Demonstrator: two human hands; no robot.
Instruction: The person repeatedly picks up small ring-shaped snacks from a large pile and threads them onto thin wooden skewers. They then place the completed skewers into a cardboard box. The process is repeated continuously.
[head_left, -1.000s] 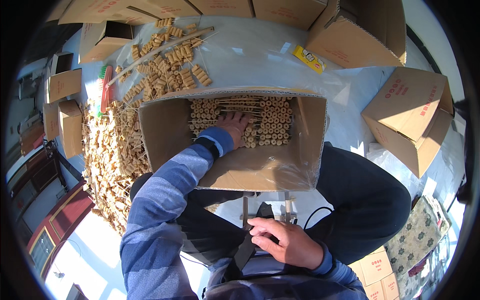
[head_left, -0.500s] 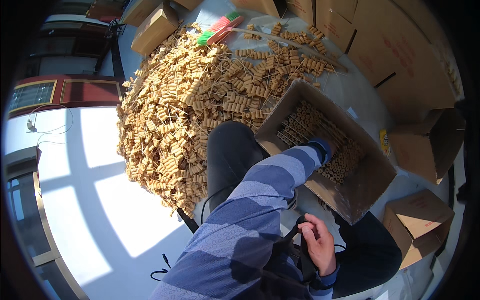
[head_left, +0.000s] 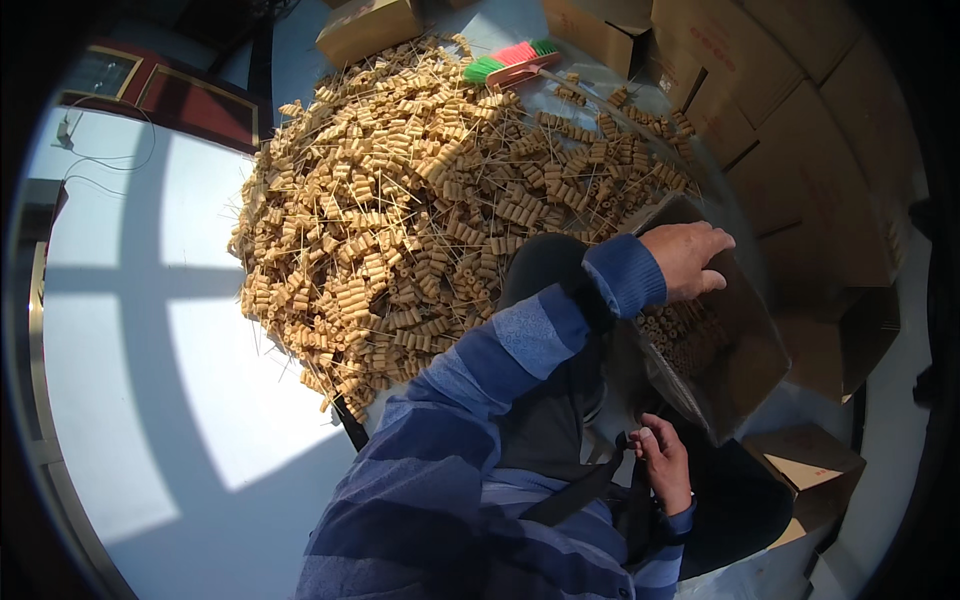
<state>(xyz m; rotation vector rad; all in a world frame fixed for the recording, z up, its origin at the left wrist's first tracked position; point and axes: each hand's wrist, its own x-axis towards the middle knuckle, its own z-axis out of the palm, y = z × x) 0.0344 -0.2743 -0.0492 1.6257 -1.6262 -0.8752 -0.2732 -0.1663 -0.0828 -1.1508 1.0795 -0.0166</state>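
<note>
Over the near wall of a cardboard box (head_left: 745,350), my left hand (head_left: 688,262) hovers palm down. Its fingers are stretched and the thumb stands apart, with nothing seen in them. Inside the box lie ridged, tan tubular pieces (head_left: 695,340), packed close together; my hand and sleeve cover part of them. Closer to my body, my right hand (head_left: 664,465) has its fingers closed on a black strap (head_left: 580,495) across my lap. A large heap of the same tan pieces (head_left: 370,230), joined in short rows on thin sticks, spreads on the floor left of the box.
A broom (head_left: 515,68) with green and red bristles lies on the heap's far edge, its handle running right. Flattened cardboard (head_left: 780,130) and open boxes (head_left: 815,470) stand on the right. Another carton (head_left: 370,30) sits behind the heap. My bent knee rises between heap and box.
My left hand has come up out of the box and is now above its wall. The right hand still holds the strap. My view has shifted, and the box appears more tilted.
</note>
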